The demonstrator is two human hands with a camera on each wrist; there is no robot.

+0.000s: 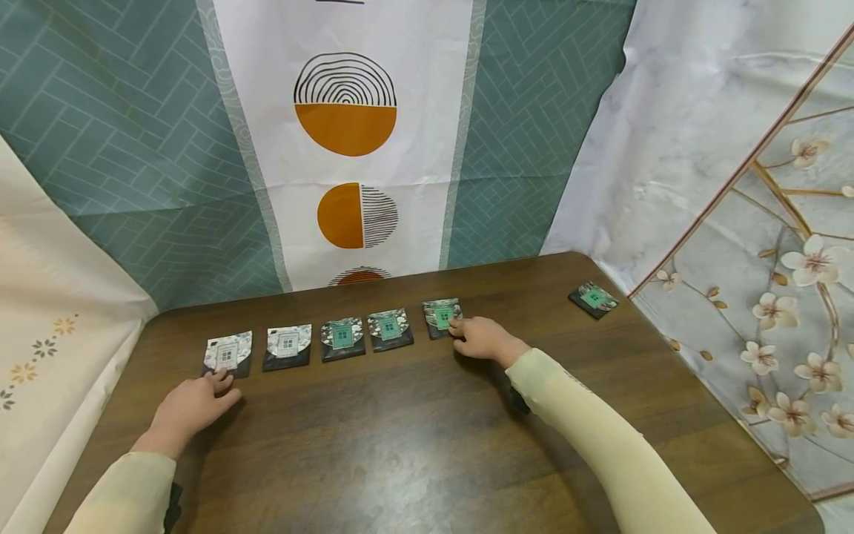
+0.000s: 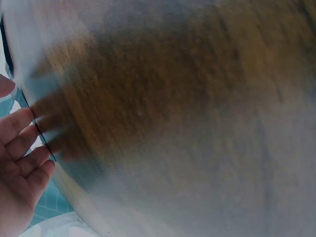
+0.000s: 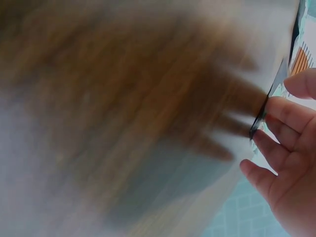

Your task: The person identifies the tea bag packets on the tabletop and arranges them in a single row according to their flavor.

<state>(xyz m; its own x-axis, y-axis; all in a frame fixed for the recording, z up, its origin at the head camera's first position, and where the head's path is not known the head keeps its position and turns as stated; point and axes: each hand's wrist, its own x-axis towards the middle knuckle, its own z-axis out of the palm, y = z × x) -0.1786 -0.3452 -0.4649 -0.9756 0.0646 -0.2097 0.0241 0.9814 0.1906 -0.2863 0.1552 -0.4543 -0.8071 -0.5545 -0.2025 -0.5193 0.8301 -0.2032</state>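
Note:
My left hand (image 1: 190, 408) rests its fingertips on the near edge of a small flat packet with a white floral top and dark lower band (image 1: 227, 351), leftmost on the table. The left wrist view shows the fingers (image 2: 30, 143) loosely bent at that packet's thin dark edge. Farther right, my right hand (image 1: 487, 341) touches the right side of a green-labelled dark packet (image 1: 440, 317). In the right wrist view its fingertips (image 3: 261, 140) meet the packet's edge, with the thumb held apart. Neither hand shows a grip.
Between the hands lie a second white packet (image 1: 288, 345) and two green-labelled packets (image 1: 343, 337) (image 1: 390, 328), roughly in a row. Another green-labelled packet (image 1: 594, 298) lies at an angle near the right edge. Behind the brown wooden table (image 1: 373, 445) hangs a patterned curtain (image 1: 427, 133).

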